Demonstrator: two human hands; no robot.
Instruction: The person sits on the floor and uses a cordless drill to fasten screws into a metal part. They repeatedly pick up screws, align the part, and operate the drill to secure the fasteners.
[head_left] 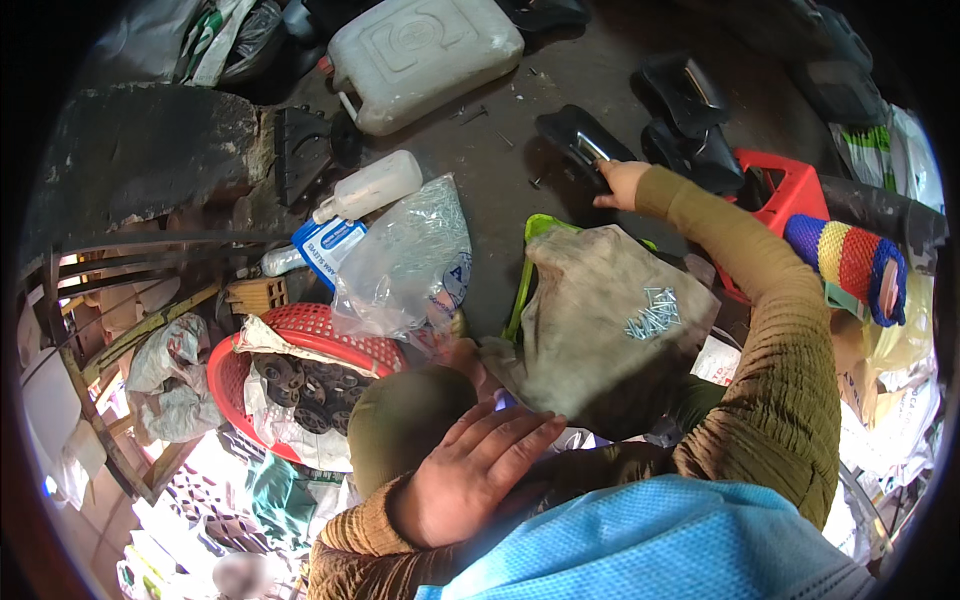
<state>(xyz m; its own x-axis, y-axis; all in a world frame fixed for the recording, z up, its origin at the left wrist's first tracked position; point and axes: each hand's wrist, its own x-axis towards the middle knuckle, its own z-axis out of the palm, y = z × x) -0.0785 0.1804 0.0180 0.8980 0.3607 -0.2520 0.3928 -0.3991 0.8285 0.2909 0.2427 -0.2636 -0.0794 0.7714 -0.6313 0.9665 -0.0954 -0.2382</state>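
Observation:
My right hand reaches far across the dark work surface, fingers closed at the near end of a black moulded part with a shiny metal strip. Close to my body, my left hand is open, its fingers stretched out and nothing in it. Between my arms a grey-brown cloth lies draped, with a small pile of silver screws on its right side. A bright green edge shows from under the cloth. More black parts like the held one lie beyond my right hand.
A clear bag of screws, a white bottle and a blue-white packet lie at the left. Nearer stands a red basket with black round pieces. A white jerrycan lies behind; a red plastic stool is at right.

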